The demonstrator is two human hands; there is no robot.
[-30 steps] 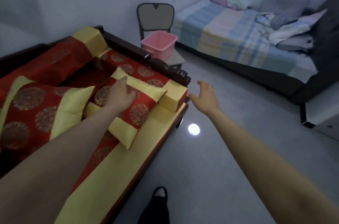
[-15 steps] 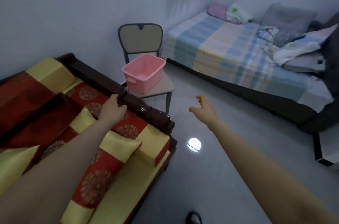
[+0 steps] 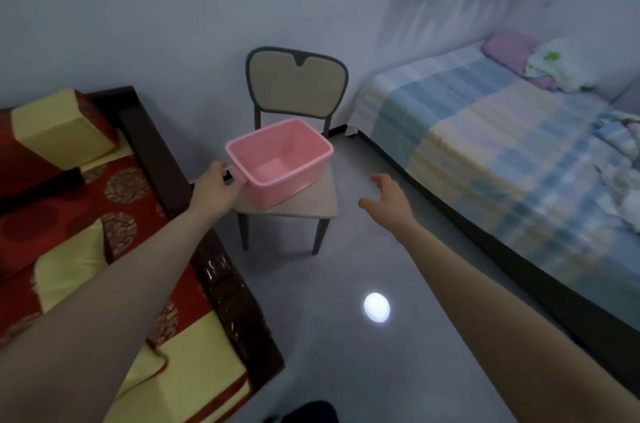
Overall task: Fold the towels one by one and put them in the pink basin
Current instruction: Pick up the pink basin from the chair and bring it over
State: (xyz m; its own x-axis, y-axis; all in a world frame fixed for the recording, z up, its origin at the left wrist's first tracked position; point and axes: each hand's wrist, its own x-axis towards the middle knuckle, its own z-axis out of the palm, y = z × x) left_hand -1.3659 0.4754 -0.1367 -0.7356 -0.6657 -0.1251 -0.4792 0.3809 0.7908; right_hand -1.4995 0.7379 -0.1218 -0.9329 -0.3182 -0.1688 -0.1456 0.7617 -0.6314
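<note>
Pink and empty, the basin (image 3: 279, 157) is seen on the chair (image 3: 298, 204), long axis slanted. Its near handle is touched by the left hand (image 3: 217, 187), grip unclear; the right hand (image 3: 389, 199) is spread, empty, farther off.

No legible text, label, brand, number or sign appears on any surface in the head view. The round gold motifs on the red and yellow brocade cushions (image 3: 114, 200) are ornamental patterns whose detail is too blurred to resolve as characters, and the glossy carved dark wooden rail (image 3: 225, 287) of the sofa shows only highlights. The rectangular pink plastic basin (image 3: 277, 159) and the beige-backed dark-framed chair (image 3: 298, 83) carry no visible markings.
</note>
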